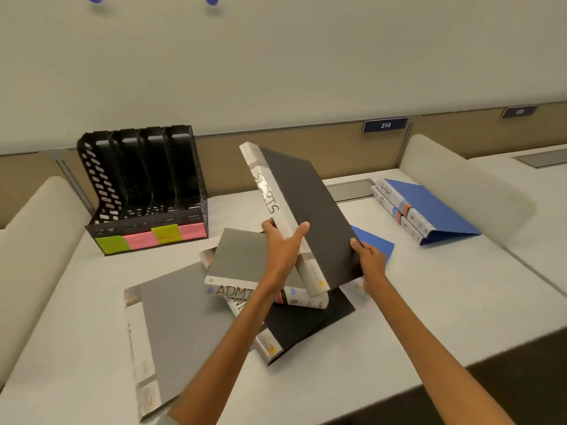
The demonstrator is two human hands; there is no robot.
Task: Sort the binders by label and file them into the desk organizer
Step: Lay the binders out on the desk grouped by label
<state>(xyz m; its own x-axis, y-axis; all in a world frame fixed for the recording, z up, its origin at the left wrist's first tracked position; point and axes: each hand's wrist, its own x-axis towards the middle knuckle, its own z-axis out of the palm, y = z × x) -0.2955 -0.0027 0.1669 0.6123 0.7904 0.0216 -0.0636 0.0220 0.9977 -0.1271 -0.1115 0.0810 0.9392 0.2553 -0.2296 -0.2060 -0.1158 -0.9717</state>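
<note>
While both hands, left hand (283,250) and right hand (369,256), held the dark grey binder (310,210) tilted above the pile on the white desk (429,286), its spine label was being read. Next, I judge, it needed carrying left to the black perforated plastic organizer (144,185), into the matching slot.

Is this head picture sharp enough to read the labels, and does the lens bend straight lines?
Head view: soft light with faint shadows; the partition rail bows, a wide-angle effect; glare washes out the middle letters on the spine of the held black binder; the writing on the sticky notes on the desk organizer is too blurred to read; the number plate reads 214.
</note>
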